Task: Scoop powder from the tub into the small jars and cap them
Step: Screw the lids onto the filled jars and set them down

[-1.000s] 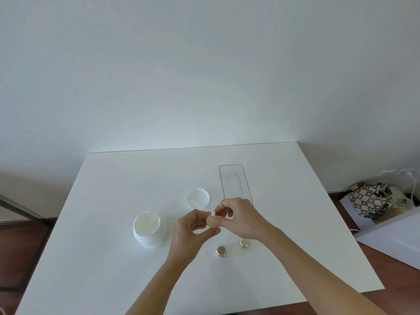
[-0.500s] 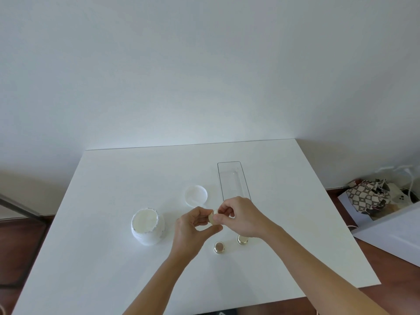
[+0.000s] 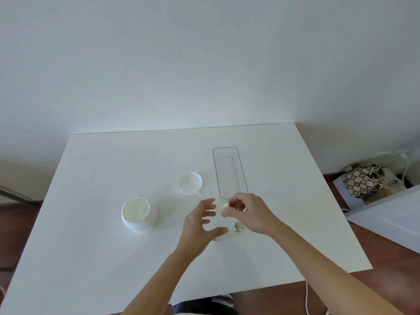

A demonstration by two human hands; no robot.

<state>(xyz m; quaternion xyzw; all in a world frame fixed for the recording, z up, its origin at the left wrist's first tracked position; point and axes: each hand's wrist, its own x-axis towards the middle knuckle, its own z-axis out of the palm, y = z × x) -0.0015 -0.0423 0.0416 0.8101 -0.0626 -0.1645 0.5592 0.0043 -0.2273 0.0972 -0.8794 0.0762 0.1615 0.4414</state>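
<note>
One small jar (image 3: pixel 224 209) is pinched in the right hand (image 3: pixel 250 212), just off the near end of the clear tray (image 3: pixel 241 171). Left hand (image 3: pixel 200 226) hovers beside it, fingers spread, holding nothing. Powder tub (image 3: pixel 139 214) sits well left of the tray.

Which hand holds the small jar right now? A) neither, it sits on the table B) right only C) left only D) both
B: the right hand pinches the jar in its fingertips, while the left hand is beside it with fingers spread and apart from it.
</note>
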